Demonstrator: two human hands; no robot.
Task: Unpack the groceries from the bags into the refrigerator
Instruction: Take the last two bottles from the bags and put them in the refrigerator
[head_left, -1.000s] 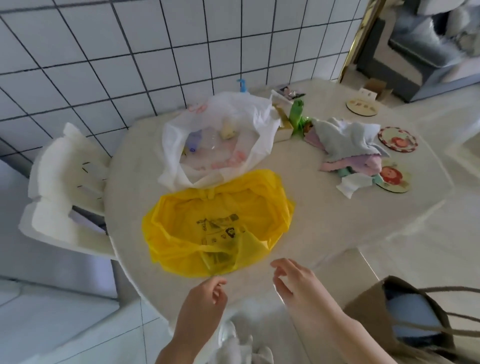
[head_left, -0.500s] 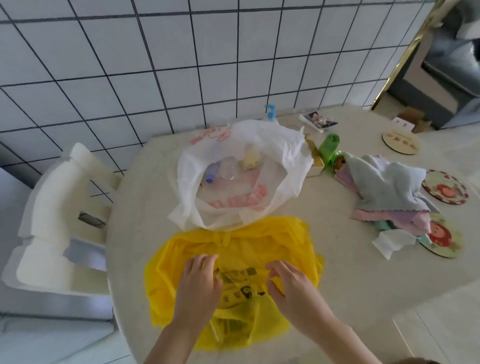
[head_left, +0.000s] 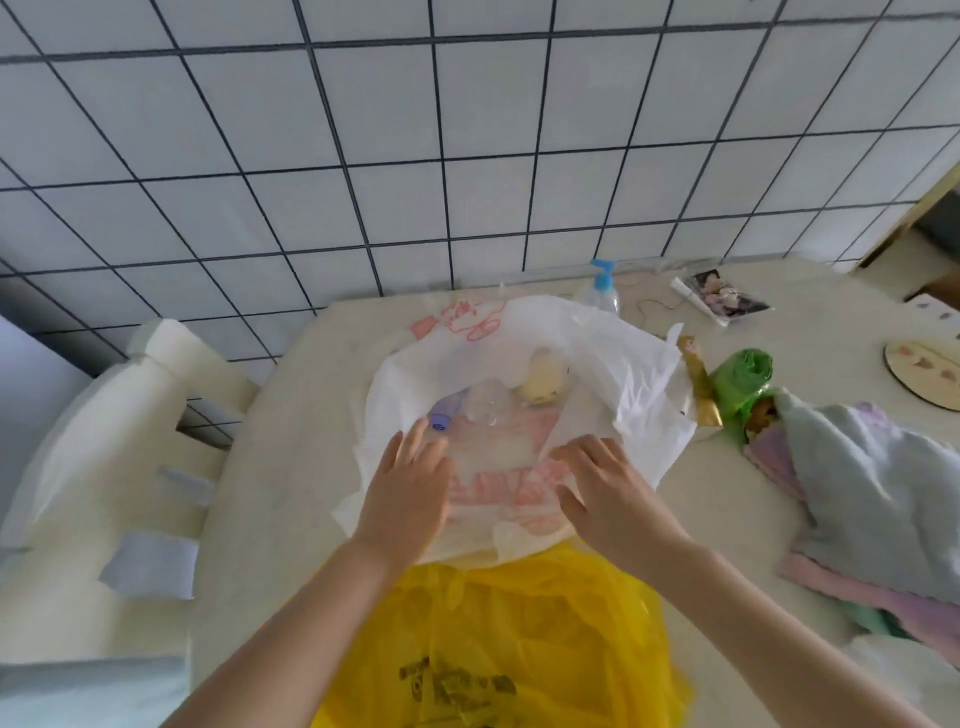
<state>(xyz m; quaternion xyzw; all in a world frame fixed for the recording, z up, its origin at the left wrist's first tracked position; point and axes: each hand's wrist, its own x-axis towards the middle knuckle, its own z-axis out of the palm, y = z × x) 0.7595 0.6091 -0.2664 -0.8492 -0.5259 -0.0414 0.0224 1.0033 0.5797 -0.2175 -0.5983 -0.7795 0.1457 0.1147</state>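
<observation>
A white plastic bag (head_left: 613, 358) with red print lies open on the round table (head_left: 291, 415). Inside it I see a purple-capped bottle (head_left: 441, 415), a clear container (head_left: 491, 408) and a pale yellow item (head_left: 543, 382). My left hand (head_left: 410, 483) reaches onto the bag's near left rim with fingers straight. My right hand (head_left: 602, 488) lies on the near right rim, fingers spread. Both hold nothing. A yellow plastic bag (head_left: 524, 639) lies flat on the table just below my forearms.
A tiled wall (head_left: 467, 156) backs the table. A white chair (head_left: 119, 447) stands at the left. A pump bottle (head_left: 602, 286), a green roll of bags (head_left: 740, 384), a gold packet (head_left: 698, 384), folded cloths (head_left: 872, 493) and a round coaster (head_left: 924, 371) lie to the right.
Both hands moved forward from the yellow bag to the white bag's near rim. The camera came closer and tilted over the table.
</observation>
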